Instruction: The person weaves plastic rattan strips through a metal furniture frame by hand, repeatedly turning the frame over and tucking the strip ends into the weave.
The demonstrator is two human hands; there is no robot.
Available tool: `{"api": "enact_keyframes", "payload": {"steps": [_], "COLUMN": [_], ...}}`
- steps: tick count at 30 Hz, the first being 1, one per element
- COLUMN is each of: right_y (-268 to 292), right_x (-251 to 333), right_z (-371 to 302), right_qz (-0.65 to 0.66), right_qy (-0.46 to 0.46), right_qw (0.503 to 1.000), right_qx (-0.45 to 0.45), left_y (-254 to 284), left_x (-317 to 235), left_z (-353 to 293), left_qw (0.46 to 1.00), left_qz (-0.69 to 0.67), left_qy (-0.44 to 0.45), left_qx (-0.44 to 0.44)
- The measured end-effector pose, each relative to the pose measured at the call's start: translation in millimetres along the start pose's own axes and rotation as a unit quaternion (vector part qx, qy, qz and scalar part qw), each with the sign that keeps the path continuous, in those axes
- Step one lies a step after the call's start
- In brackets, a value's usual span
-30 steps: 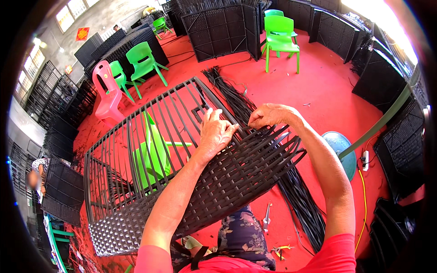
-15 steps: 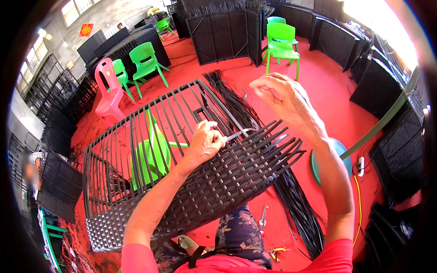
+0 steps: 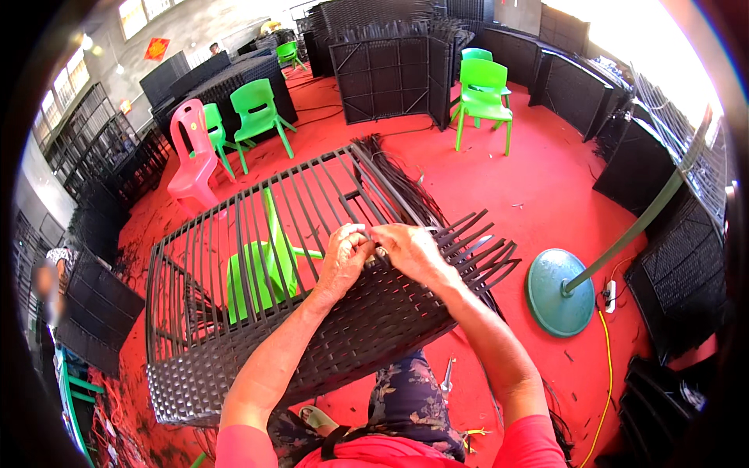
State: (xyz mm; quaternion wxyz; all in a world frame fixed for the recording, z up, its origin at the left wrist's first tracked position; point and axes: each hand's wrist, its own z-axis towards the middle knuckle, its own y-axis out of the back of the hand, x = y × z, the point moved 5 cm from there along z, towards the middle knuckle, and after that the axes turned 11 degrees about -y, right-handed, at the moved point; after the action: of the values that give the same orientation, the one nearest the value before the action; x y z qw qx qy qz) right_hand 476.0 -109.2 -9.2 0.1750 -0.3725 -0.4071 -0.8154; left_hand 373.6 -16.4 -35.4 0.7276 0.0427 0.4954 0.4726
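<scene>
A dark metal frame with parallel bars lies across my lap, its near part covered by black woven strips. My left hand is closed in a pinch at the edge of the weave, on a flat weaving strip that the fingers mostly hide. Close against it, my right hand pinches at the same strip, fingertips nearly touching the left ones. Loose strip ends fan out past the weave's right side. The bare bars stretch away beyond my hands.
Under the frame stands a green chair. A bundle of long black strips lies on the red floor. To the right are a round teal pole base, a power strip and a yellow cable. Scissors-like metal tool lies near my leg.
My right hand has come down and left from above the loose strip ends to meet my left hand at the weave's edge. The left hand stays nearly in place.
</scene>
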Motion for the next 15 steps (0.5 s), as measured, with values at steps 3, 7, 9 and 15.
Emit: {"api": "enact_keyframes", "payload": {"steps": [3, 7, 9, 15], "right_y": [14.9, 27.1, 29.4, 52.8], "right_x": [-13.7, -26.2, -24.3, -38.7], "right_z": [10.9, 20.1, 18.1, 23.6], "right_qz": [0.041, -0.003, 0.063, 0.116], "right_qy": [-0.060, -0.068, -0.162, -0.205], "right_qw": [0.995, 0.985, 0.953, 0.959], "right_qx": [0.066, 0.156, 0.249, 0.160], "left_y": [3.3, -0.1, -0.3, -21.3], "left_x": [-8.8, -4.6, -7.7, 8.9], "left_z": [-1.2, -2.0, -1.5, 4.0], "left_qw": [0.999, 0.996, 0.997, 0.985], "left_qz": [-0.011, -0.070, -0.059, 0.161], "left_qy": [-0.001, 0.010, 0.004, -0.037], "left_qx": [-0.037, -0.049, -0.052, 0.052]}}
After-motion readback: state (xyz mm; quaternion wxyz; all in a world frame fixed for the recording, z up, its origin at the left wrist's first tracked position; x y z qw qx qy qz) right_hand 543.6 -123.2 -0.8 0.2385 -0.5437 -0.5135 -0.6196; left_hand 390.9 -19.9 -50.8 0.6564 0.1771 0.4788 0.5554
